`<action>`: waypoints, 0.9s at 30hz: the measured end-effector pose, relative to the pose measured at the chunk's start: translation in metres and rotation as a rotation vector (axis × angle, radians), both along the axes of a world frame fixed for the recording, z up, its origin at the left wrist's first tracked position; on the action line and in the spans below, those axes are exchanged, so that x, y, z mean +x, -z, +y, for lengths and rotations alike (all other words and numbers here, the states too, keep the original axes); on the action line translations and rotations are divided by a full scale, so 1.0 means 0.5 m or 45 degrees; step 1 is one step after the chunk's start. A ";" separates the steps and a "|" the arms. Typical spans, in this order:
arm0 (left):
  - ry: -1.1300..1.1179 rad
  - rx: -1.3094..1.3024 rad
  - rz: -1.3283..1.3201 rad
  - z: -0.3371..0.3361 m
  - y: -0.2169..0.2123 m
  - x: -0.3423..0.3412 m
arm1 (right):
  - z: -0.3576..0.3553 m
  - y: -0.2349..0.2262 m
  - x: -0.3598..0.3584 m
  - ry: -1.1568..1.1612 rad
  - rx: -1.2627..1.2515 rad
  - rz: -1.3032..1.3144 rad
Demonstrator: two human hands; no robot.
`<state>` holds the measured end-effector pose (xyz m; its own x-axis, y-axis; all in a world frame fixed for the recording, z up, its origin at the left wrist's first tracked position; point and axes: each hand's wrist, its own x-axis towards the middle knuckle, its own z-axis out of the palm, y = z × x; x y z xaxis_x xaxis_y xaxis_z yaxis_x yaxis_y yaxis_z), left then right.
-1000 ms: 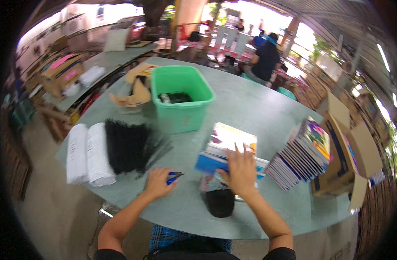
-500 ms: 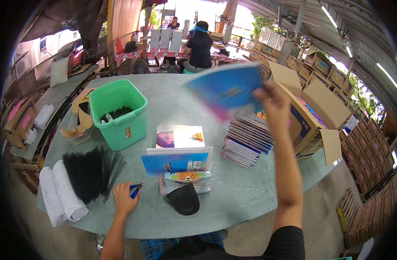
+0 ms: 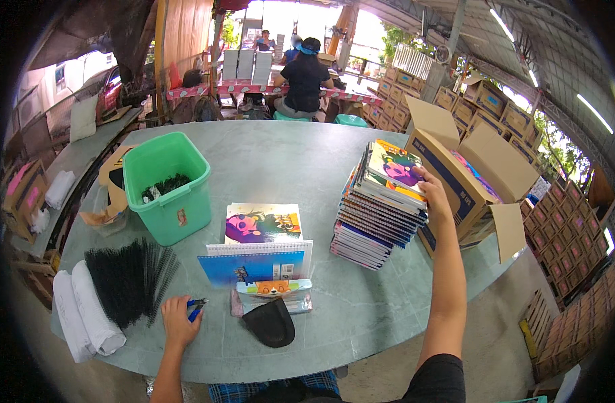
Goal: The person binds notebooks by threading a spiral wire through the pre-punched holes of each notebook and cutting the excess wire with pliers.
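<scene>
My left hand rests on the table, closed around small blue-handled cutting pliers. At the right, my right hand grips the edge of a spiral notebook with a colourful cartoon cover, on top of a tall stack of notebooks. Between my hands, a notebook with a blue cover leans upright, its white binding edge on top. Behind it lies another cartoon-covered notebook. A cat-printed pack stands in front, and a rounded black pad leans on it.
Left of centre is a green bin with black pieces inside. Black plastic spiral coils lie beside white wrapped rolls. An open carton stands right of the stack. People sit at a far table.
My right hand has brought the blue-backed notebook down onto the stack, where a cartoon cover now faces up. My left hand stays on the table with the pliers.
</scene>
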<state>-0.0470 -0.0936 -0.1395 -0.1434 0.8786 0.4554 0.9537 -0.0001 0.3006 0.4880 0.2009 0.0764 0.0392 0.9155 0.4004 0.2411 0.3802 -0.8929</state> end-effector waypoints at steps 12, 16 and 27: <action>-0.057 0.042 0.035 -0.003 0.012 0.000 | -0.062 -0.024 -0.035 0.201 0.020 -0.487; -0.368 0.084 0.012 -0.011 -0.032 -0.039 | -0.083 -0.033 -0.054 0.617 0.366 -1.096; -0.558 -0.527 0.302 0.066 -0.018 -0.152 | -0.291 0.111 -0.593 -0.470 0.758 -1.078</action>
<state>-0.1230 -0.0606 -0.1307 -0.4661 0.8711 0.1550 0.8794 0.4753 -0.0269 0.1913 0.0552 0.0211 -0.6930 0.4658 0.5502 0.4722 0.8700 -0.1418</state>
